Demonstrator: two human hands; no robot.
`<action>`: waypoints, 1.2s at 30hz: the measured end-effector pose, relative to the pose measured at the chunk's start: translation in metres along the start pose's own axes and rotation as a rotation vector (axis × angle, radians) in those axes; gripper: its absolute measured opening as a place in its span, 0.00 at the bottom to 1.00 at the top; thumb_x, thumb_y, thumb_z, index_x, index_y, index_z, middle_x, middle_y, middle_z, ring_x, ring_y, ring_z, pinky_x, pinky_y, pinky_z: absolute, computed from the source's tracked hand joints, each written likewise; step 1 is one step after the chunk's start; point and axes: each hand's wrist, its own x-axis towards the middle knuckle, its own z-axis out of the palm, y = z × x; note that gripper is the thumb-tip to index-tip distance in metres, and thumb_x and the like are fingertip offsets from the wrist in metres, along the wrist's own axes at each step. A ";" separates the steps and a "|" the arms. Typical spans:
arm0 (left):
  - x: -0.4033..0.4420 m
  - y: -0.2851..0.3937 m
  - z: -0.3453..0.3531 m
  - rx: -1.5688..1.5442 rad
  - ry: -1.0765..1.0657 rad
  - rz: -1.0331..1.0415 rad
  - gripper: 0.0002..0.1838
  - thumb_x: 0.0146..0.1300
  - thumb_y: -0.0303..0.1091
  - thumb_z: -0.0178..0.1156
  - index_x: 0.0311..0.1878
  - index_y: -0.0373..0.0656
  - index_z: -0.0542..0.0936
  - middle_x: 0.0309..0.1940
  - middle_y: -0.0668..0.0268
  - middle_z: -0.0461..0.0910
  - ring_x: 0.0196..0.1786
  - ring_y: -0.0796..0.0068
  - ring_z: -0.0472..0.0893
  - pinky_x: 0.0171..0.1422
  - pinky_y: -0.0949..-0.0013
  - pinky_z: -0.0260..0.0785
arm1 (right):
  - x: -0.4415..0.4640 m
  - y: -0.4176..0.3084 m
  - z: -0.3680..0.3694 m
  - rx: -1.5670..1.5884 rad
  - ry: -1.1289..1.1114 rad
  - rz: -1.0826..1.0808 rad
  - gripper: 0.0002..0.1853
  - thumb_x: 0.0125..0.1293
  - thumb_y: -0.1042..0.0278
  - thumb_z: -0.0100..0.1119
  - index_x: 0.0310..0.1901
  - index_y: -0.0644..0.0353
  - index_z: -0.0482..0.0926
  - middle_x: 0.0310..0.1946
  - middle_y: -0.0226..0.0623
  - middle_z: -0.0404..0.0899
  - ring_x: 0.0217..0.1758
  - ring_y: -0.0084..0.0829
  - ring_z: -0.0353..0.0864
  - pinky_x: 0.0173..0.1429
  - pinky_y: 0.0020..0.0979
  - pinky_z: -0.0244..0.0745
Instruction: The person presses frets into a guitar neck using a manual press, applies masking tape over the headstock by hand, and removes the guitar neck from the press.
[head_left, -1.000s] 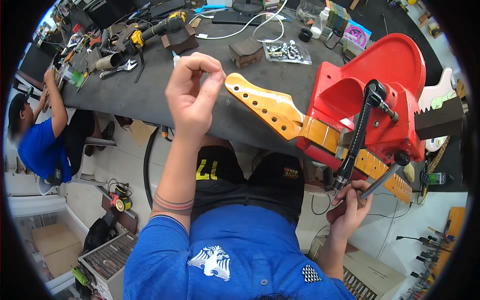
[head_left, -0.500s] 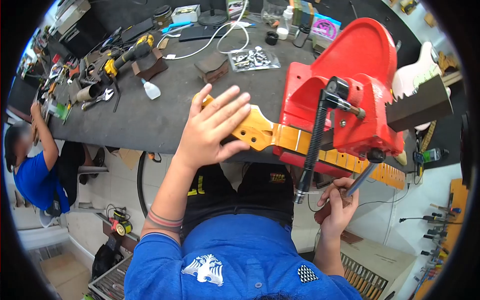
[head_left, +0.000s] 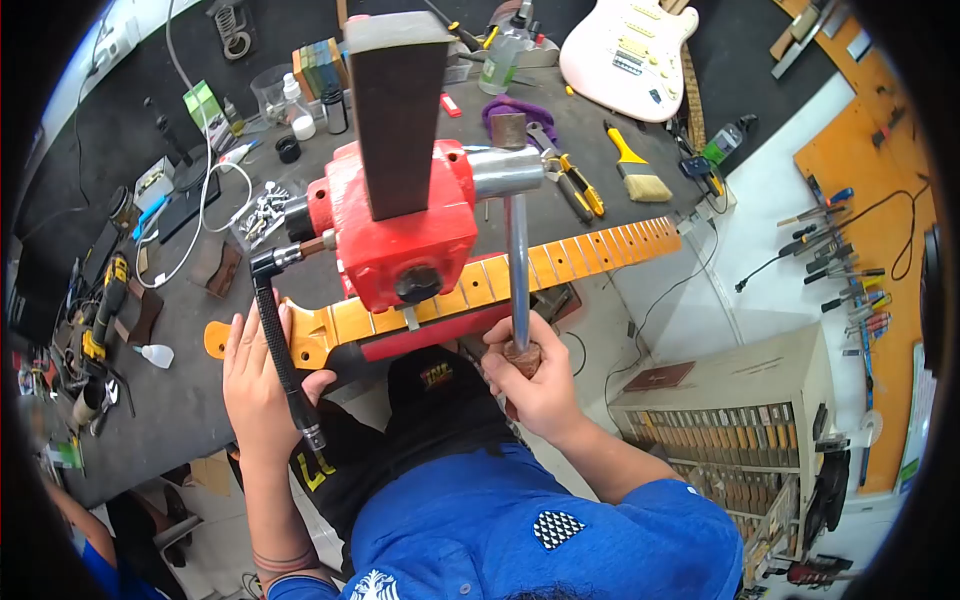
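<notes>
View: swung toward the right since the earlier frame; the co-worker at the left is now mostly cut off, leaving a forearm [head_left: 80,520] at the near left edge.
Desk, left: a yellow-and-black drill [head_left: 97,325] and a small white bottle [head_left: 155,355] lie on the desk [head_left: 180,430], left of the headstock.
Left hand: the left hand [head_left: 260,375] lies over the headstock [head_left: 312,350]; its fingers, fanned a moment ago, now rest closer together, thumb apart at the near edge.
Ratchet: the black-handled ratchet [head_left: 280,340] hangs from the red press [head_left: 410,250], its handle passing above the left hand.
Press: its dark bar [head_left: 400,130], seen pointing right before, now shows pointing to the far side.
Neck: the guitar neck [head_left: 560,262] runs under the press, headstock left, fretboard end right.
Right hand: the right hand [head_left: 530,375] still grips the wooden handle [head_left: 522,357] of the metal rod [head_left: 519,270], fingers curled around it.
Desk, right: cutters [head_left: 580,190], a yellow brush [head_left: 640,172] and, farther back, a pale guitar body [head_left: 625,60], now much more fully in view.
</notes>
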 end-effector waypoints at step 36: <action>-0.029 0.001 -0.016 0.035 -0.038 -0.016 0.29 0.72 0.22 0.70 0.76 0.37 0.81 0.75 0.48 0.84 0.76 0.41 0.84 0.81 0.46 0.76 | 0.000 -0.006 -0.001 -0.026 -0.066 -0.081 0.10 0.81 0.70 0.72 0.54 0.58 0.79 0.38 0.24 0.80 0.37 0.15 0.79 0.42 0.26 0.74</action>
